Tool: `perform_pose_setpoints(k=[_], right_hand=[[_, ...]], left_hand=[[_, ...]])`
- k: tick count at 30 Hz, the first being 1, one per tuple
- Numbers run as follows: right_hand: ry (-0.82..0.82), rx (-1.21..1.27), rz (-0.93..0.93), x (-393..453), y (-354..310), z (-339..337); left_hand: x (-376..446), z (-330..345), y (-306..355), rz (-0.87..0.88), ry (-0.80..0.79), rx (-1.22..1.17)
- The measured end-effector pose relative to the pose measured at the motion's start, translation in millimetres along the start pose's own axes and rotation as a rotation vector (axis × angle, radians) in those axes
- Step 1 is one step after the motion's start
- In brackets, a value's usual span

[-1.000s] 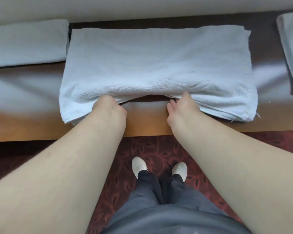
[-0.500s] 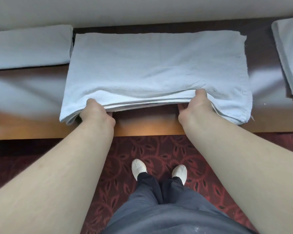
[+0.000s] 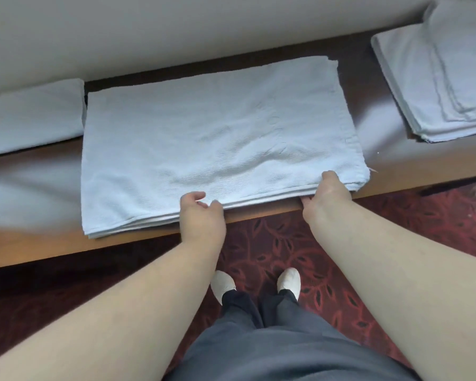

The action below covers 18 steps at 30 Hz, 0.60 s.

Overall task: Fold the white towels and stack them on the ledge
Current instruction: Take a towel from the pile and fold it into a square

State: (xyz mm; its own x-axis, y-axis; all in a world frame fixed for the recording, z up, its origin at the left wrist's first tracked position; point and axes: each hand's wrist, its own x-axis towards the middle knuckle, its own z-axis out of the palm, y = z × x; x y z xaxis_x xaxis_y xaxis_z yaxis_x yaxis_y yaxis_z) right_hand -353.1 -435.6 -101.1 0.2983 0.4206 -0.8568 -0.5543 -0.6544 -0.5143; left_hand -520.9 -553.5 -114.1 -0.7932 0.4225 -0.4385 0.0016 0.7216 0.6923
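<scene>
Fingers (image 3: pixel 327 178) right: pinching towel (image 3: pixel 217 138) near edge | left hand (image 3: pixel 201 213): loosely curled, empty | towel lengthwise along ledge (image 3: pixel 39 243)

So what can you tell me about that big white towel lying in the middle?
The big white terry-cloth towel lies flat on the brown wooden ledge, folded into several layers that show along its near edge. Its surface is slightly wrinkled. The right hand grips the near edge close to the right corner, thumb on top; the left hand rests at the near edge, fingers loosely curled.
</scene>
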Motion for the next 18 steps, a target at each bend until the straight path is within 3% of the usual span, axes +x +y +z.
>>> perform_pose_setpoints(k=[3,5,11,13,18], right_hand=[[-0.069,0.096,-0.002,21.1,-16.4,-20.3],[-0.133,0.118,-0.01,32.6,-22.7,-31.0],[-0.234,0.142,0.009,58.9,-38.8,-60.8],[-0.286,0.109,-0.002,67.6,-40.7,-68.1],[-0.393,0.158,-0.032,81.3,-57.8,-74.9]], left_hand=[[-21.9,42.0,29.8,0.616,-0.333,0.311],[-21.3,78.5,52.7,0.853,-0.444,0.475],[-43.8,166.0,89.1,1.024,-0.662,0.798],[-49.1,177.7,88.2,1.054,-0.656,0.84],[-59.5,189.8,95.1,1.03,-0.543,0.691]])
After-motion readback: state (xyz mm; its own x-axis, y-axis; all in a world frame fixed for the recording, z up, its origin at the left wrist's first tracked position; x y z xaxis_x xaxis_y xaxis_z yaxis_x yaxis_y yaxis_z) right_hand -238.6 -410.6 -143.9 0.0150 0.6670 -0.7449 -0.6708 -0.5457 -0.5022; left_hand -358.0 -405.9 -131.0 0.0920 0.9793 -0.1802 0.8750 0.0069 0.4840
